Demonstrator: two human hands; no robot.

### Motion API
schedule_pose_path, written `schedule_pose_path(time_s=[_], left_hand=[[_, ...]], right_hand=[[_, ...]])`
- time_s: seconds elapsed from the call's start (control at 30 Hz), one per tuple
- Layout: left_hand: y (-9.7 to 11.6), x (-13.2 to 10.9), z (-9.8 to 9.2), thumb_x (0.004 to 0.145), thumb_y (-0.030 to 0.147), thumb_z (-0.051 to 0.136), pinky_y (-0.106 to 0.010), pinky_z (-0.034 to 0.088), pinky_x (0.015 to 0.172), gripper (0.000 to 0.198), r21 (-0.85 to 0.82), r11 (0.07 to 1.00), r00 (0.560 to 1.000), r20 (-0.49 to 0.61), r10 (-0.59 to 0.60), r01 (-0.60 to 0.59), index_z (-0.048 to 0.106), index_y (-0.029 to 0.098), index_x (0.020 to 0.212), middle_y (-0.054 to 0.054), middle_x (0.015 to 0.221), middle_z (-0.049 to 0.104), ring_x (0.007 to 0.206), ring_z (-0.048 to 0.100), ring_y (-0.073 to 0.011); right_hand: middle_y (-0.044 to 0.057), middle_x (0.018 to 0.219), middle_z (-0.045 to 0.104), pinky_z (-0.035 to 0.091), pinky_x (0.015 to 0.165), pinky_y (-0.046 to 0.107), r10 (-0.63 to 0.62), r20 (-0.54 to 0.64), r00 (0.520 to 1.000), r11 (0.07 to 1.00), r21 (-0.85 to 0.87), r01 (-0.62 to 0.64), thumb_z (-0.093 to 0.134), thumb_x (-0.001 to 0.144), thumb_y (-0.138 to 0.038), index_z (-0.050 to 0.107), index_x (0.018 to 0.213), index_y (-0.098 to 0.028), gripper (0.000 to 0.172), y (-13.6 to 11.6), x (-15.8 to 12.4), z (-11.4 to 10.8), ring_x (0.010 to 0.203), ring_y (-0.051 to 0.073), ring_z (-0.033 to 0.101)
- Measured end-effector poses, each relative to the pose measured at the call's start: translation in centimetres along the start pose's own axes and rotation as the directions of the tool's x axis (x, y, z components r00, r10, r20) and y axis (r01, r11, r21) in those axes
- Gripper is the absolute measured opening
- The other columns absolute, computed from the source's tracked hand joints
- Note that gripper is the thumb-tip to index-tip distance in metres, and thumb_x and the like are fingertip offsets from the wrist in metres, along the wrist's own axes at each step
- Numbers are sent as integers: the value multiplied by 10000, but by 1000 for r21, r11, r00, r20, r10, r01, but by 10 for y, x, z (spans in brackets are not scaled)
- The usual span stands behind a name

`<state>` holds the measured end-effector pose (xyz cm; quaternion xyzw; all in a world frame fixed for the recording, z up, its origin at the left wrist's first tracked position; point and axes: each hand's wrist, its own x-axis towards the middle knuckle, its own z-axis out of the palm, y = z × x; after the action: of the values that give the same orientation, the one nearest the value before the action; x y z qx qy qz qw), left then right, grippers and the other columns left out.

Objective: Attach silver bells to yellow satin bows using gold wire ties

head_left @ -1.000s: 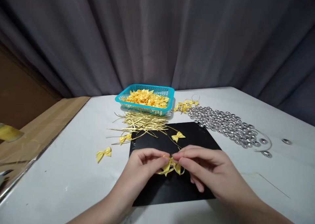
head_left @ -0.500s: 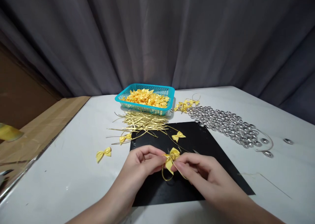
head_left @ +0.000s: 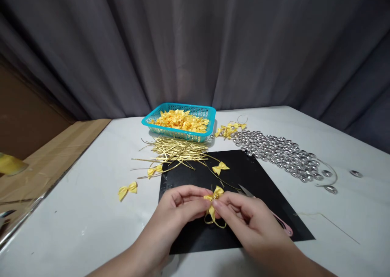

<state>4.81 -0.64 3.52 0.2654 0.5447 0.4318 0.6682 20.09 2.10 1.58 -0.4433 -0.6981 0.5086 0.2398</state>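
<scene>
Over the black mat (head_left: 195,236), both hands pinch one yellow ribbon bow (head_left: 211,214) between thumbs and fingertips. My left hand (head_left: 183,208) grips its left side. At its knot, my right hand (head_left: 243,214) presses with the thumb. A gold cord is looped beneath the bow, its ends partly hidden by my fingers. Under and beyond my right hand lies a pink-handled cutting tool (head_left: 284,224) with a pointed metal blade, mostly covered. Another yellow bow (head_left: 220,168) rests on the mat farther back.
A blue basket (head_left: 179,131) full of yellow bows stands at the back. Before it lies a pile of gold cords (head_left: 179,149). Silver oval beads (head_left: 277,151) spread to the right, with tied bows (head_left: 228,130) beside them. A loose bow (head_left: 128,190) lies at left.
My right hand has moved slightly left, closing against my left at the bow's knot. The cord loop hangs differently below the bow. More of the pink-handled tool is uncovered.
</scene>
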Motion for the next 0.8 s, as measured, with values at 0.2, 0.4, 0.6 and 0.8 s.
schedule_pose_path(time_s=[0.2, 0.4, 0.6, 0.8], left_hand=[[-6, 1, 4, 623, 263, 771, -237, 450, 712, 138, -13, 1000, 999, -22, 24, -24, 690, 167, 680, -6, 656, 705, 666, 609, -125], [-10, -1, 5, 669, 310, 746, -203, 418, 658, 164, -4, 997, 994, -78, 71, -71, 676, 162, 651, 10, 654, 646, 653, 536, -102], [-12, 4, -1, 735, 350, 698, -193, 407, 645, 197, -13, 988, 979, -132, 153, -156, 651, 160, 757, 17, 717, 605, 674, 501, -97], [-16, 4, -1, 720, 375, 706, -185, 378, 604, 239, 29, 979, 961, -187, 204, -202, 652, 156, 802, 14, 732, 601, 643, 474, -91]], right_hand=[[-47, 523, 313, 196, 435, 214, -5, 27, 1000, 1000, -12, 6, 458, 865, -370, 465, 628, -171, 309, 3, -1, 2, 474, 82, 265], [-46, 546, 324, 222, 466, 214, 25, 36, 999, 999, 46, -27, 452, 864, -378, 497, 670, -167, 290, 3, -3, 8, 501, 87, 292], [-44, 564, 384, 250, 456, 195, 133, -2, 991, 940, 316, -126, 611, 778, -409, 573, 728, -171, 246, -1, -5, 12, 504, 75, 326], [-102, 445, 312, 187, 375, 163, 185, 85, 979, 799, 567, -200, 672, 746, -485, 561, 814, -176, 335, 3, -4, 7, 363, 25, 220]])
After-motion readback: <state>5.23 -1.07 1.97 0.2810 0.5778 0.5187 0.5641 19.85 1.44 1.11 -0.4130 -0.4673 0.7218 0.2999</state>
